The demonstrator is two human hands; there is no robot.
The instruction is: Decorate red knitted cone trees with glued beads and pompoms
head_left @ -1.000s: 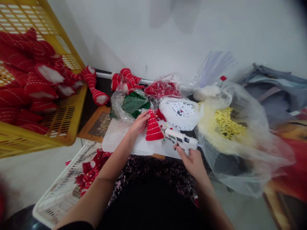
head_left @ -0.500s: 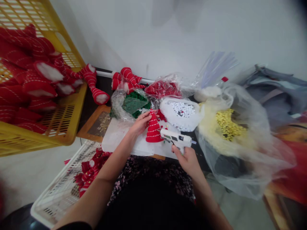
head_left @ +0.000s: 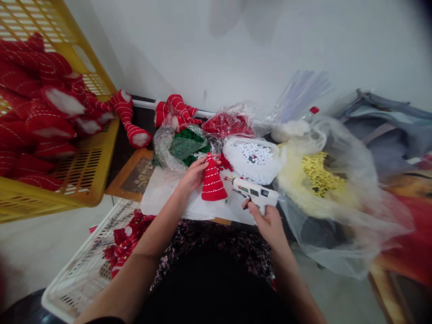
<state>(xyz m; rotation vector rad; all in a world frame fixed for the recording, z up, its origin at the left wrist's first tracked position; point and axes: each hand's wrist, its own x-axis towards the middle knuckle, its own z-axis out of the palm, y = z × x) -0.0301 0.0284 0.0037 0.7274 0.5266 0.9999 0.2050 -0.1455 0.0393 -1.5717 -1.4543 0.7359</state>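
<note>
A red cone-shaped fabric piece with white dashed stripes, like a small hat (head_left: 213, 182), is pinched near its tip by my left hand (head_left: 195, 174). Its wide end points toward me over white paper (head_left: 165, 191). My right hand (head_left: 268, 221) grips a white glue gun (head_left: 254, 191) by its handle, fingers closed around it. The gun's nozzle faces left, a short gap away from the cone's right side. Behind the cone lie a bag of green pompoms (head_left: 189, 146), a bag of red pieces (head_left: 229, 125) and a bag of white pompoms (head_left: 253, 155).
On the left, a yellow crate (head_left: 108, 166) holds many stuffed red striped pieces. Below it stands a white basket (head_left: 64, 274) with red striped items. To the right is a large clear bag of yellow bits (head_left: 320, 173). Clear sticks (head_left: 302, 94) lean by the wall.
The glue gun has moved right, away from the cone, and its nozzle is now visible. The cone has turned slightly in my left hand.
</note>
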